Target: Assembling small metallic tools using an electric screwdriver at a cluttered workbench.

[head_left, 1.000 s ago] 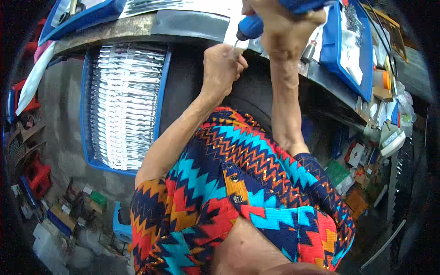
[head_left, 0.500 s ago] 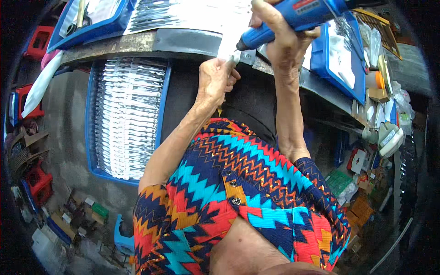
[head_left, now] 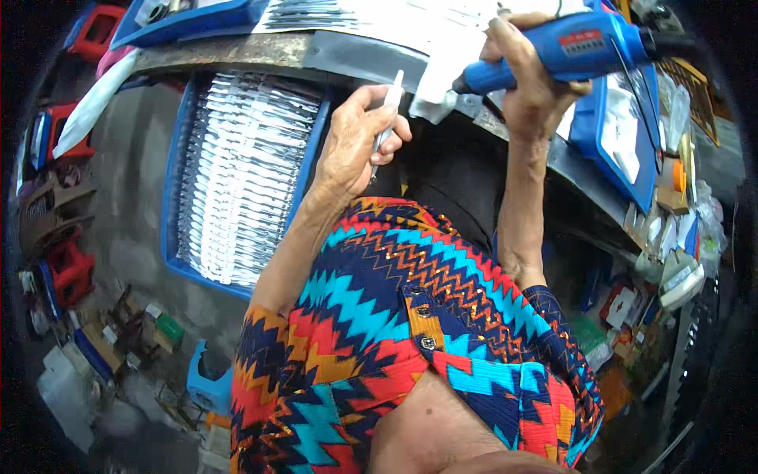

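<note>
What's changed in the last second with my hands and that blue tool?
Your left hand has drawn away leftward from the tip of the blue power tool, so the slim silvery piece it holds now stands clear. Your right hand still grips the tool, and the blue tray of metal pieces still sits beside your left forearm.

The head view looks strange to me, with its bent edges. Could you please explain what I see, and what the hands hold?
A person works here with two bare hands. A wide fisheye camera worn on the head looks down, so straight edges curve. The left hand holds a slim, pale, pen-shaped piece; the right hand grips a blue, cylindrical power tool. Thin dark strips and shallow blue trays lie on the long, dark-edged workbench. Lower, at left, a rectangular blue tub holds closely rowed shiny pieces.
</note>
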`<action>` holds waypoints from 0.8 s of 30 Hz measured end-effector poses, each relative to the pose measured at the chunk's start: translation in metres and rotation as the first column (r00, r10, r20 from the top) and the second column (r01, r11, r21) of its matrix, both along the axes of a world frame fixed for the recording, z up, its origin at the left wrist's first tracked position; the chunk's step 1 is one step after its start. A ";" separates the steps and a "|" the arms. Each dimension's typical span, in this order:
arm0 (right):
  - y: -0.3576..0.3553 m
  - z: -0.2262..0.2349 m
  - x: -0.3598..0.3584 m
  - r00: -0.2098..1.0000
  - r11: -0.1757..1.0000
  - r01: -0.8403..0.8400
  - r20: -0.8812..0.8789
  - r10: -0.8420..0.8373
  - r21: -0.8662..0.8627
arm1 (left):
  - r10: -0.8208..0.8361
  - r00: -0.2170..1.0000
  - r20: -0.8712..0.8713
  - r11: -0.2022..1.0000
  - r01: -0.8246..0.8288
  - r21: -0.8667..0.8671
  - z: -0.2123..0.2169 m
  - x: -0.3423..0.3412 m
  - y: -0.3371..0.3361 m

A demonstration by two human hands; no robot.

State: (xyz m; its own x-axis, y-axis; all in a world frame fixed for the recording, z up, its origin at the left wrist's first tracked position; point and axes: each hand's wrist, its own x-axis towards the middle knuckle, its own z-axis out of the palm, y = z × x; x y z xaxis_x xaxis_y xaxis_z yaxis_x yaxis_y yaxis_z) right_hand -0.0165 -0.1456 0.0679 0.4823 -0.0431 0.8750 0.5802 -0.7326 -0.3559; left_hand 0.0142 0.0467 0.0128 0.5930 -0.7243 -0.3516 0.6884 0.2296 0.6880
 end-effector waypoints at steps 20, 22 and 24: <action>0.016 0.032 -0.005 0.989 0.746 0.048 -0.136 0.057 0.664 | 0.244 0.962 0.121 0.964 -0.255 0.081 0.006 0.019 0.018; 0.013 0.028 -0.006 0.994 0.712 0.013 -0.084 0.065 0.702 | 0.237 0.962 0.138 0.964 -0.251 0.092 0.005 0.018 0.021; 0.012 0.027 -0.004 0.992 0.697 -0.034 -0.062 0.113 0.717 | 0.260 0.954 0.149 0.953 -0.279 0.119 0.006 0.015 0.024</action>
